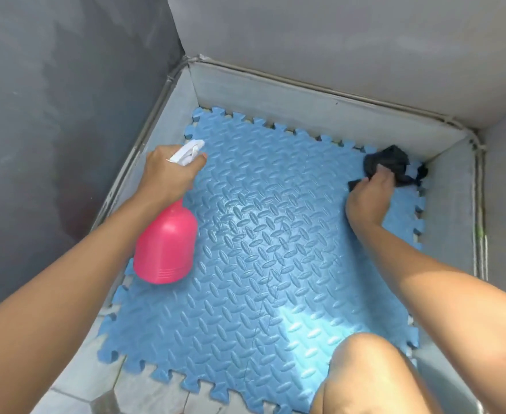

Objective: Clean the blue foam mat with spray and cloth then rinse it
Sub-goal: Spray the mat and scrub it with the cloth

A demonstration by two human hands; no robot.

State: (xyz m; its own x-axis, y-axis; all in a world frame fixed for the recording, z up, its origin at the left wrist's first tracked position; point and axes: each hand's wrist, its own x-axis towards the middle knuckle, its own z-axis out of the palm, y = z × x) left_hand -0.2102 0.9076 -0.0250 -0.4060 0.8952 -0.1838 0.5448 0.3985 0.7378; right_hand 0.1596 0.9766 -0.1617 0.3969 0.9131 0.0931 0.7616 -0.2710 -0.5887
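Note:
A blue foam mat (263,249) with puzzle edges and a raised tread pattern lies flat on the floor in a walled corner. My left hand (168,174) grips the white trigger head of a pink spray bottle (166,246), held above the mat's left side with the nozzle pointing over the mat. My right hand (368,201) is closed on a crumpled dark grey cloth (389,164) and presses it onto the mat's far right corner. The mat's middle looks wet and glossy.
Grey walls (320,49) enclose the corner at the left, back and right, with a low tiled skirting (305,109) around the mat. My bare knee (365,377) rests over the mat's near right edge. Grey floor tiles (96,383) show at the bottom left.

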